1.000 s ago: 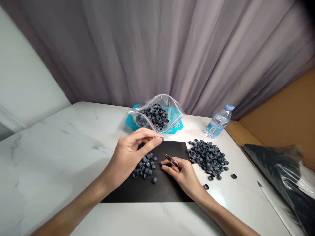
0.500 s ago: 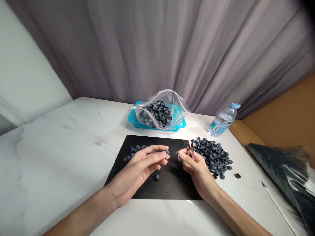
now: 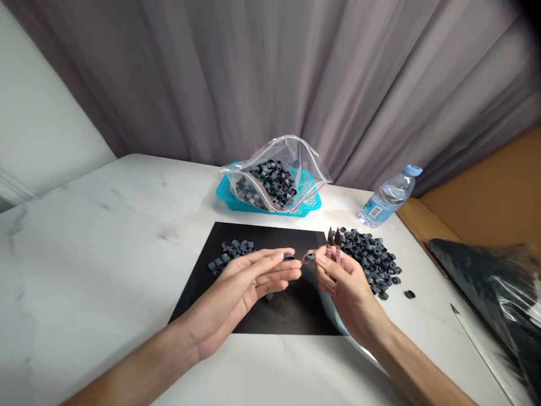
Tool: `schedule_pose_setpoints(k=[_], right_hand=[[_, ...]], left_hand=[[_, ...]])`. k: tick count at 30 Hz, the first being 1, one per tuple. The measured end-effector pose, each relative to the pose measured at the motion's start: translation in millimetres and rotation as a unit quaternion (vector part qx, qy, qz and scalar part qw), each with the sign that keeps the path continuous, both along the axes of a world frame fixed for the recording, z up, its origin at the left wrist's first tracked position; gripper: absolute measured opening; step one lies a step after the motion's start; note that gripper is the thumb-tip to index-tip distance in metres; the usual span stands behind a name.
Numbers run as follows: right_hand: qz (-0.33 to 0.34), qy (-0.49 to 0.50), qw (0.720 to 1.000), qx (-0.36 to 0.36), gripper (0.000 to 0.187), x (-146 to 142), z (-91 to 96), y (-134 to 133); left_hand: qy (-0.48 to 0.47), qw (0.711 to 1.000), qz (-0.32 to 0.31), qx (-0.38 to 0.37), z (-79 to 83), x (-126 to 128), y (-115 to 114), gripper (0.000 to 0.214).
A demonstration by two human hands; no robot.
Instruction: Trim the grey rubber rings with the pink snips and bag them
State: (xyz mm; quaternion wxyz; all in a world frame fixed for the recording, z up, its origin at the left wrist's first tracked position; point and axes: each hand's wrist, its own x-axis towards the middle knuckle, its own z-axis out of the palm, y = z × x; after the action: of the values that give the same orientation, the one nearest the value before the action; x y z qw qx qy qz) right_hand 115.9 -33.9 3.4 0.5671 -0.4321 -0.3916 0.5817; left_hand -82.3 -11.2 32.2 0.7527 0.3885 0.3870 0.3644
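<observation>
My left hand (image 3: 249,279) reaches over the black mat and holds a small dark grey cap-like piece (image 3: 289,256) near its fingertips, between thumb and fingers. Opposite it, my right hand (image 3: 342,273) pinches a second small grey piece (image 3: 310,257) with a hole in it. The same hand also holds a pair of thread snips (image 3: 333,243), their two pointed blades sticking up, apart from each other, behind the thumb. A narrow gap separates the two hands. One more piece (image 3: 269,297) lies on the mat, partly covered by my left fingers.
A black mat (image 3: 291,318) lies on the white table, with a small pile of pieces (image 3: 226,260) at its left. A larger heap (image 3: 369,256) is at right. Behind stand a blue basket (image 3: 310,211) bearing an open zip bag of pieces, and a water bottle (image 3: 391,194).
My hands have come closer together. The piece in my right fingers has turned to show its hole, and the left hand's piece shows more. The whole view has shifted slightly.
</observation>
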Motion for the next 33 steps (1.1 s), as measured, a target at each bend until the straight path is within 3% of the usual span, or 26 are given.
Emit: schedule_pose_setpoints(k=[5,11,13,15,16,17,18,20,21,23,25,27,28,31,33], right_hand=[[-0.005,0.008,1.000,-0.008,0.029,-2.1,0.1,-1.1],[0.005,0.020,1.000,-0.021,0.032,-2.9,-2.0,-0.3],[0.013,0.024,0.999,-0.024,0.032,-3.0,-2.2,-0.1],[0.019,0.028,0.999,-0.026,0.032,-3.6,-1.3,-0.5],[0.020,0.030,0.999,-0.028,0.031,-4.0,-0.6,-0.8],[0.020,0.032,0.999,-0.029,0.032,-4.4,0.1,-1.1],[0.020,0.033,0.999,-0.029,0.032,-4.8,0.7,-1.5],[0.026,0.036,0.999,-0.025,0.031,-5.2,1.1,-2.2],[0.032,0.037,0.999,-0.021,0.031,-5.1,0.9,-2.5],[0.040,0.039,0.998,-0.011,0.029,-4.6,0.5,-3.2],[0.037,0.031,0.999,-0.004,0.029,-4.1,0.9,-4.0],[0.025,0.016,1.000,0.003,0.031,-3.8,2.2,-4.8],[0.020,0.009,1.000,0.008,0.031,-3.9,2.9,-5.0],[0.013,-0.006,0.999,0.039,0.026,-4.7,2.5,-4.4],[0.015,-0.012,0.998,0.066,0.020,-5.1,0.0,-3.6]], left_hand=[[-0.001,0.999,0.029,-0.037,-2.0,0.5,0.3,0.020],[0.010,0.999,0.017,-0.036,-2.4,2.4,-2.6,0.022],[0.040,0.999,0.011,0.021,-0.4,2.6,-4.9,0.023],[0.109,0.977,0.044,0.179,6.2,2.5,-3.4,0.020],[0.155,0.940,0.077,0.294,11.9,2.5,0.1,0.016],[0.207,0.880,0.114,0.412,19.2,2.7,5.8,0.012],[0.257,0.800,0.147,0.522,27.7,3.2,13.7,0.008],[0.354,0.649,0.168,0.652,45.8,5.4,33.8,0.011],[0.398,0.594,0.165,0.679,53.9,7.0,44.1,0.014],[0.455,0.521,0.154,0.705,64.4,9.9,59.0,0.023],[0.463,0.488,0.142,0.727,64.9,10.5,60.7,0.028],[0.433,0.492,0.123,0.746,55.7,7.7,48.8,0.029],[0.411,0.510,0.111,0.747,48.5,5.1,39.7,0.027],[0.363,0.647,0.047,0.669,23.5,-3.8,12.4,0.030],[0.325,0.720,0.024,0.613,9.3,-8.1,0.8,0.034]])
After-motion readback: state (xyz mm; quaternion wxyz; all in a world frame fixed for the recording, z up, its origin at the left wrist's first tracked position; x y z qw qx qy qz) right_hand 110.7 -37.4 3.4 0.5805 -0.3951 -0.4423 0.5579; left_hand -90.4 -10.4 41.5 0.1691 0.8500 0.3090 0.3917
